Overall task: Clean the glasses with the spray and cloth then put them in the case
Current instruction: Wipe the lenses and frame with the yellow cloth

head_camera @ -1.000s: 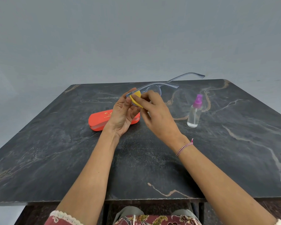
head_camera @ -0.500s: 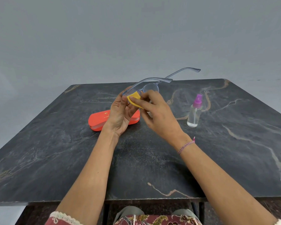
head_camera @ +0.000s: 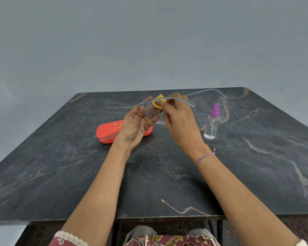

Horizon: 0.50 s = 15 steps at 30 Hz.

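Clear-framed glasses [head_camera: 153,110] hang above the table's middle with both temples unfolded and pointing right. My left hand [head_camera: 136,125] holds them at the left lens, thumb against the frame. My right hand [head_camera: 180,121] pinches a small yellow cloth [head_camera: 158,102] against that lens from behind; most of the cloth is hidden by the fingers. A shut orange glasses case [head_camera: 108,131] lies on the table behind my left hand. The clear spray bottle [head_camera: 212,123] with a purple cap stands upright to the right of my right hand.
The dark marble-patterned table [head_camera: 149,174] has its front edge close to my lap. A plain grey wall rises behind the far edge.
The glasses have turned and tipped down, so the temples now point right at a lower level. The cloth has moved from the lens front to behind its top.
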Motion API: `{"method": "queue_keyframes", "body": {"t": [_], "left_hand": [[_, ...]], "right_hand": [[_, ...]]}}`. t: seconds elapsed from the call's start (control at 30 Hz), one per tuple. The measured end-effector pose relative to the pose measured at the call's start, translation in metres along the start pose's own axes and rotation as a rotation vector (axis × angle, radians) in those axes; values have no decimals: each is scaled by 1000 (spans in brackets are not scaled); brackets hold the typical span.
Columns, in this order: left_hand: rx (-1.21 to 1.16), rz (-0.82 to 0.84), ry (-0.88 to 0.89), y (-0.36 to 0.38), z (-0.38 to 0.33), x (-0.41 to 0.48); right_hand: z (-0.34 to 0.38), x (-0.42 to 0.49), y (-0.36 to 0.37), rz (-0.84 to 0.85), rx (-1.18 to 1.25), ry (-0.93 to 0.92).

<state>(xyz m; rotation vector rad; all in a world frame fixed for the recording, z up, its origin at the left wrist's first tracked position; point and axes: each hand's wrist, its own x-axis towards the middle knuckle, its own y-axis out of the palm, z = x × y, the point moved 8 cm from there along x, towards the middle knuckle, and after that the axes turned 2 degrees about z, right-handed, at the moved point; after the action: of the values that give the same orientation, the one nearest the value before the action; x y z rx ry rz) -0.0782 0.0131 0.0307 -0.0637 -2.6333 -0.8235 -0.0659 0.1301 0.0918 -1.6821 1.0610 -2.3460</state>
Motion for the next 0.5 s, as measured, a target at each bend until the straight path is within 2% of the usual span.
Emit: {"method": "queue_keyframes", "body": {"t": [0.1,0.3,0.5], "left_hand": [[13,10,-11,2,-1,-1],[36,12,-30,3,0,-2],[-17,11,-20,0,-2,-2]], "right_hand": [[-11,-1,-3,-20,-7,70],[-9,-2,1,-7,24,61],[-28,-4,-6,-88,-5,152]]}}
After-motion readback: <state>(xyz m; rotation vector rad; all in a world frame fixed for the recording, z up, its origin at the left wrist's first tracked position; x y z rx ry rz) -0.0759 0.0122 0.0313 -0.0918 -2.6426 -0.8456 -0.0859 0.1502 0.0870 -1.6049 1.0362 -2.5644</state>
